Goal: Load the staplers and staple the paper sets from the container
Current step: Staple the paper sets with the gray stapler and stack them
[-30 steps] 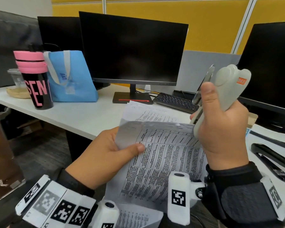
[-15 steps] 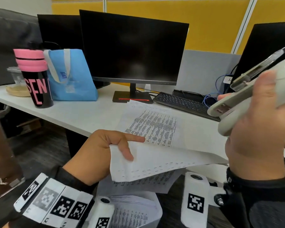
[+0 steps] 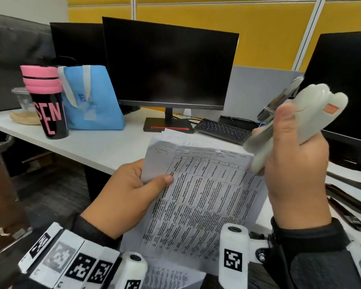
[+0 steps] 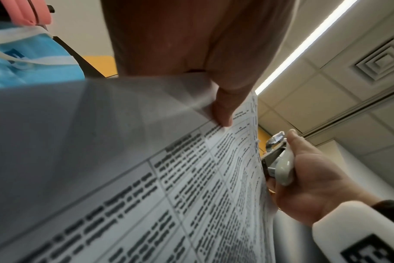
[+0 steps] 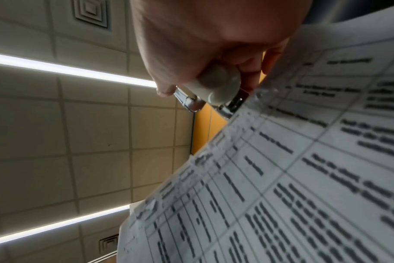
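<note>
Grey stapler point(image 3: 296, 124) in right hand point(image 3: 296, 174), at paper set point(image 3: 198, 197) top-right corner

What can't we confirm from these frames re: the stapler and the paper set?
- Staples loaded: the white stapler has its magazine hidden by the right hand in the head view; the right wrist view is blurred.
- Stapler mouth around the corner or beside it: unclear; the paper set covers the contact in both wrist views.
- Sheet count: edges too fine.
- Fingers of the left hand: behind the paper.
- Container: out of frame.
</note>
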Motion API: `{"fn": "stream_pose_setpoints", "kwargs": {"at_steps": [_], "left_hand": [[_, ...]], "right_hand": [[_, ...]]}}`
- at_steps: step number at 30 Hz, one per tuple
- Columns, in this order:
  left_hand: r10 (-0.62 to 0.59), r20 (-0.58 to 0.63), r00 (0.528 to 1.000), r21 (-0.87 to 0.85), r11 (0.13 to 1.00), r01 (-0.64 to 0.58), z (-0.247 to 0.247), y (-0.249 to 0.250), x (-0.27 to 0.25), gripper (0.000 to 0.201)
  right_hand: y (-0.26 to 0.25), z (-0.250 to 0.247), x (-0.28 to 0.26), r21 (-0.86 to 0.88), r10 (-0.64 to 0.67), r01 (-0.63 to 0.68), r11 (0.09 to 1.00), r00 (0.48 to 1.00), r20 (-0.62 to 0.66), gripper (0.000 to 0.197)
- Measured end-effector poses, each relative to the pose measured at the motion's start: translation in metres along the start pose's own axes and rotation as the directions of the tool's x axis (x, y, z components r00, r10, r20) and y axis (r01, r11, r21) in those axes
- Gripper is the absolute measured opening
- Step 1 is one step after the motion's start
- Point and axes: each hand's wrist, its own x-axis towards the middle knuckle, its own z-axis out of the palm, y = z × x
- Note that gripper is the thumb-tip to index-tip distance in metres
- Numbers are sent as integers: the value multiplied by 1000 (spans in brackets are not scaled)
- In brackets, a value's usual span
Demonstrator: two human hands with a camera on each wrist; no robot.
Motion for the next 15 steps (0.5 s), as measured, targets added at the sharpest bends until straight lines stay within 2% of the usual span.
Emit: {"fn": "stream_pose_setpoints", "kwargs": {"at_steps": [4,8,12,15], "left_hand": [[16,13,1000,-34,999,-15,2,2,-1,22],[25,36,999,-70,997,-23,3,3,-1,23],[35,46,998,-93,995,-31,3,1,0,21],[-8,85,996,-169,985,22,1,-3,1,16]], "right_hand": [[8,4,0,-65,54,-51,997,998,41,54],[12,8,-1,-116,66,-61,991,997,44,68],[12,10,-3,-101,25,-23,995,1000,18,66],[14,10,-2,-114,4,-1,994,1000,26,67]]}}
